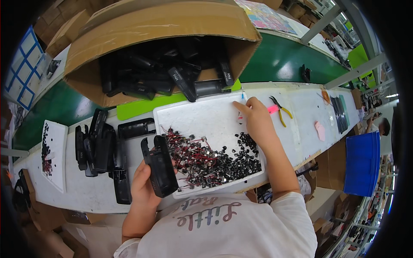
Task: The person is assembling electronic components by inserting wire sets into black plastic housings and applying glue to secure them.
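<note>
My left hand [145,185] is closed around a black plastic housing [161,170], held upright just left of the white foam tray [215,103]. My right hand [257,118] is at the tray's far right edge, one finger stretched out to the left. That finger crosses over a small tube with a blue tip [240,117]; its other fingers are partly hidden, and I see no firm grip. In the tray lie a tangle of small parts with red and black wires [191,157] and many little black caps [245,146].
More black housings [103,146] are piled at the left. A cardboard box [172,26] full of black fan cases stands behind the tray. Yellow-handled pliers [282,112] and a pink piece [272,109] lie right; a smaller foam tray [58,172] is far left.
</note>
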Action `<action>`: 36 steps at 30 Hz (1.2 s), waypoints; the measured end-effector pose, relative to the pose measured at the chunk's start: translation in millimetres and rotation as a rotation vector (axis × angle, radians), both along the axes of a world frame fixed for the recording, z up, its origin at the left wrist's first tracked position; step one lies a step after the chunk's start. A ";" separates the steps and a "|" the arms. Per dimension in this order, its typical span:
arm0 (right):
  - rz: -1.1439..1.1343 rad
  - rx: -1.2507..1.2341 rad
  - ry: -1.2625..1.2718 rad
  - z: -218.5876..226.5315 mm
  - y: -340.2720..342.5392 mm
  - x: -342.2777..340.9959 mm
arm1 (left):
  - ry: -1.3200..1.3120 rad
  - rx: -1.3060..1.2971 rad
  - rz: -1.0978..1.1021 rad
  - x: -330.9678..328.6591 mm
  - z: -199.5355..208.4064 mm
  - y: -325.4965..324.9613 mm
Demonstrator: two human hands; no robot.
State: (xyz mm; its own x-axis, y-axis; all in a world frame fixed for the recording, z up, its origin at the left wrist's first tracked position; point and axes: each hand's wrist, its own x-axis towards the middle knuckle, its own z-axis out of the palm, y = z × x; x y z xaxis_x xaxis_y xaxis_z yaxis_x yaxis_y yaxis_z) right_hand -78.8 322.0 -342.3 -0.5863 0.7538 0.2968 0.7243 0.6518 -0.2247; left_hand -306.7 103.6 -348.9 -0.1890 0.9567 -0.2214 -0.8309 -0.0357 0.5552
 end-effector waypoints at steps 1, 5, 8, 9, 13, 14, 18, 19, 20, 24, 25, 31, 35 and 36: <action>0.015 0.096 -0.026 0.5 -3.3 -1.3 | -0.012 -0.007 0.016 -1.2 -0.8 -1.3; 0.333 -0.023 0.096 6.9 -24.8 -28.8 | -0.006 -0.021 -0.021 -1.1 -1.6 -1.5; 0.549 -0.149 0.100 -1.8 -42.1 -51.5 | -0.009 -0.075 -0.013 8.7 3.7 3.5; 0.546 -0.148 0.100 -2.9 -43.5 -56.2 | -0.009 -0.075 -0.016 9.4 4.9 4.9; 0.606 -0.136 0.103 -13.8 -43.3 -69.6 | -0.014 -0.020 -0.074 9.6 6.0 4.6; 0.624 -0.156 0.085 -16.2 -42.0 -71.5 | -0.013 -0.022 -0.080 9.6 5.6 4.3; 0.588 -0.294 0.087 -15.0 -40.2 -75.8 | -0.010 -0.070 -0.076 11.7 6.8 3.5; 0.568 -0.297 0.044 -12.4 -40.5 -75.1 | -0.012 -0.066 -0.083 11.5 7.3 3.6; 0.547 -0.300 0.000 -9.0 -40.9 -73.6 | -0.015 -0.062 -0.090 11.4 7.6 4.0; 0.486 -0.477 0.140 19.0 -45.3 -57.9 | 0.013 -0.069 -0.054 12.2 8.5 3.9; 0.437 -0.569 0.199 26.2 -47.9 -54.3 | 0.007 -0.063 -0.046 12.6 9.0 5.6; 0.482 -0.666 0.310 26.8 -65.6 -46.0 | -0.017 -0.017 -0.128 21.0 12.3 14.0; 0.455 -0.658 0.309 26.7 -67.0 -42.2 | -0.058 0.012 -0.157 25.2 15.7 14.2; 0.458 -0.659 0.310 27.4 -66.1 -41.6 | -0.056 0.011 -0.155 24.7 15.1 13.2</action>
